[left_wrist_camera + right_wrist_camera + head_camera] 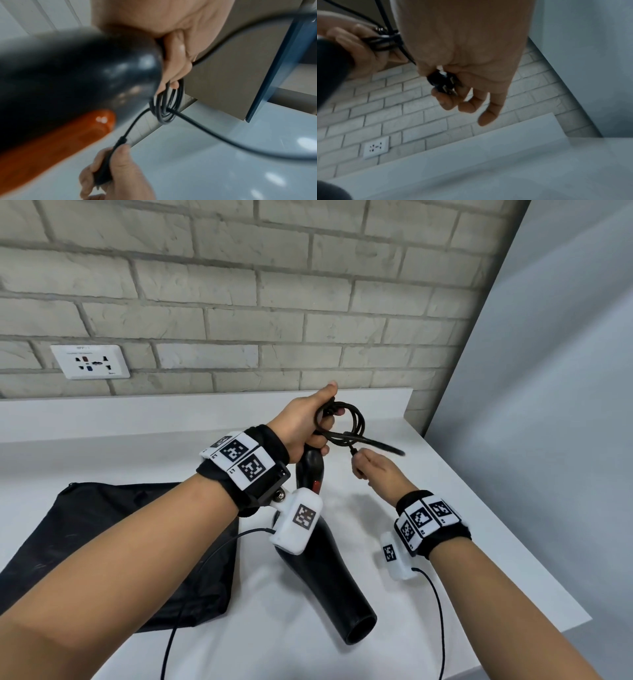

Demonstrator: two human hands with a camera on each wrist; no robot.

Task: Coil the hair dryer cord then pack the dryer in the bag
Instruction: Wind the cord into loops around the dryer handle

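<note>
A black hair dryer (329,570) with a red switch (317,486) hangs nozzle-down over the white counter (462,508). My left hand (308,422) grips the end of its handle together with several loops of black cord (342,419); the same coil (164,105) shows under the fingers in the left wrist view, beside the dryer body (68,81). My right hand (373,467) pinches the plug (441,81) at the cord's free end, just right of the coil. The plug (104,167) is also held in that hand in the left wrist view.
A black fabric bag (120,549) lies flat on the counter at the left, under my left forearm. A wall socket (90,361) sits in the grey brick wall (308,285). A grey panel (548,405) bounds the counter's right side. Thin wrist-camera cables (191,583) trail toward me.
</note>
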